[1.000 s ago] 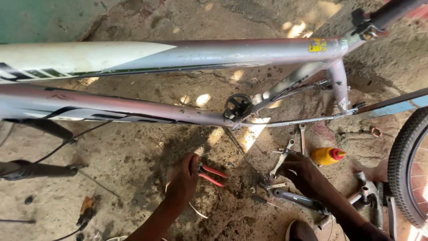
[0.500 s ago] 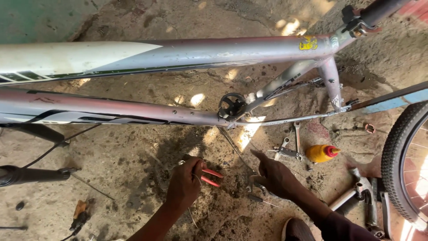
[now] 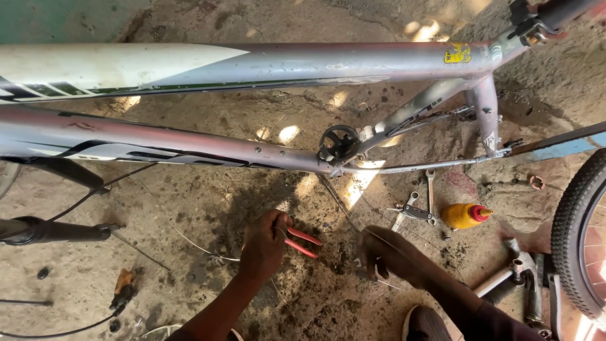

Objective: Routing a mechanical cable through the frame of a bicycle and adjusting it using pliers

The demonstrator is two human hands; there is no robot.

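Red-handled pliers in our left hand, under the bicycle frame.

The handles stick out rightward toward our right hand, which closes on a thin cable; the yellow bottle lies further right on the floor.

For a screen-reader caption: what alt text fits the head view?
Over a dirt floor, the left hand grips red-handled pliers while the right hand pinches a thin wire, beneath a silver bicycle frame; a yellow bottle lies nearby.
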